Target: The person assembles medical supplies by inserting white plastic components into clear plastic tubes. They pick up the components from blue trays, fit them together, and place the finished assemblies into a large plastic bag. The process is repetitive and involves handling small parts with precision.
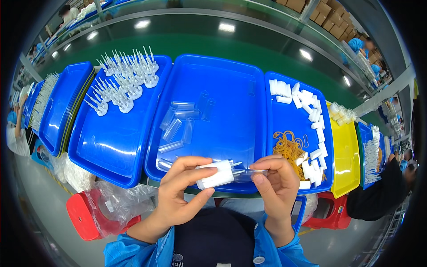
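Just beside the left hand (180, 189), which pinches white cylinders (219, 179), the right hand (276, 183) pinches seemingly a clear tube (245, 176), best kept aligned.

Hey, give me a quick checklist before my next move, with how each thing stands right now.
1. Left hand gripping the white pieces: ok.
2. Right hand pinching a clear tube: ok.
3. Clear tube seated on a thin stem: cannot tell.
4. Spare tubes in the middle blue tray: ok, several lie loose.
5. Rubber bands untangled: not ok, heaped together.
6. Loose white cylinders in neat rows: not ok, scattered.
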`<state>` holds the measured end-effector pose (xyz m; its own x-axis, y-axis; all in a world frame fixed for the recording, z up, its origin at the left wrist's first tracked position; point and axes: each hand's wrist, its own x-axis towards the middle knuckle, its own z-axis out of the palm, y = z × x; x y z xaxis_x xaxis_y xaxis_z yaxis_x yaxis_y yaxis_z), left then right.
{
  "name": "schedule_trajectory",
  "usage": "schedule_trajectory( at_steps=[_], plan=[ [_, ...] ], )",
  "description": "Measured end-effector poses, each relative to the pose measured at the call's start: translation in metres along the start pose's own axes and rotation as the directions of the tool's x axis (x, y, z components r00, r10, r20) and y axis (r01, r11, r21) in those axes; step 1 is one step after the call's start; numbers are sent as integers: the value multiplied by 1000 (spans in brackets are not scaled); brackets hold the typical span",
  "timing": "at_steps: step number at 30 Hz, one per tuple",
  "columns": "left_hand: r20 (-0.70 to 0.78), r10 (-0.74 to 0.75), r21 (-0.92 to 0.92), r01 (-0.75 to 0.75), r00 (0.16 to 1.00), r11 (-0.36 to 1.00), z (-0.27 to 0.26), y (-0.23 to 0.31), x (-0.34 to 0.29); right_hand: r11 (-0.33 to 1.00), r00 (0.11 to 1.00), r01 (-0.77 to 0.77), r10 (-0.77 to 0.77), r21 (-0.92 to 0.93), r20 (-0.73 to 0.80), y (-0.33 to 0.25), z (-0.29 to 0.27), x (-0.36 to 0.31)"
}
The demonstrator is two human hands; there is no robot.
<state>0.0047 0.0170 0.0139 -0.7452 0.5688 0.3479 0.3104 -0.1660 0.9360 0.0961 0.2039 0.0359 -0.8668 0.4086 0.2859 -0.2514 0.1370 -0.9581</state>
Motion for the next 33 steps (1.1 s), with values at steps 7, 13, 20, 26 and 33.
schedule_trajectory(
  at_steps=[7, 13, 20, 26, 33],
  plan=[
    [97, 117, 194, -134, 988, 972, -7, 1, 6, 998, 999, 18, -16, 63, -41, 7, 3, -3],
    [61, 195, 242, -204, 979, 949, -4, -5, 3, 985, 995, -79, 70, 154, 65, 17, 2, 0],
    [-47, 372, 474, -307, 927, 825, 16, -11, 0, 807, 976, 100, -194, -582, -101, 1, 48, -6],
    [-47, 474, 517, -385, 879, 765, 15, -15, 2, 618, 917, 230, -397, -752, -46, 8, 54, -5],
    [-99, 463, 556, -337, 881, 760, 0, -15, -1, 648, 916, 324, -397, -689, 57, 14, 65, 6]
  ],
)
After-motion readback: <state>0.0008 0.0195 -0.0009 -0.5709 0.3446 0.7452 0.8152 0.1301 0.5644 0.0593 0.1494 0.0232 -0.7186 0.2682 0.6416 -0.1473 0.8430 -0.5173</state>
